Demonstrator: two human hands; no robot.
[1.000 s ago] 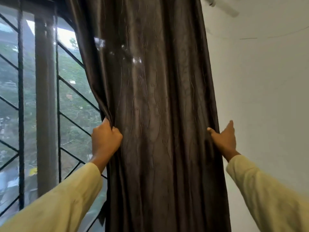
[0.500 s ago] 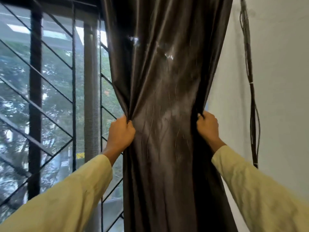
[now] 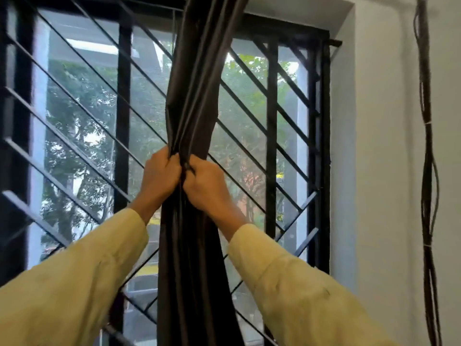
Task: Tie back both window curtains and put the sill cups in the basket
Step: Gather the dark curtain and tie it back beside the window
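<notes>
The curtain, spread wide a second ago, is now bunched into a rope; both hands' fingers clench it, ready for tying.

text: none legible | labels: none | numbers: none
</notes>
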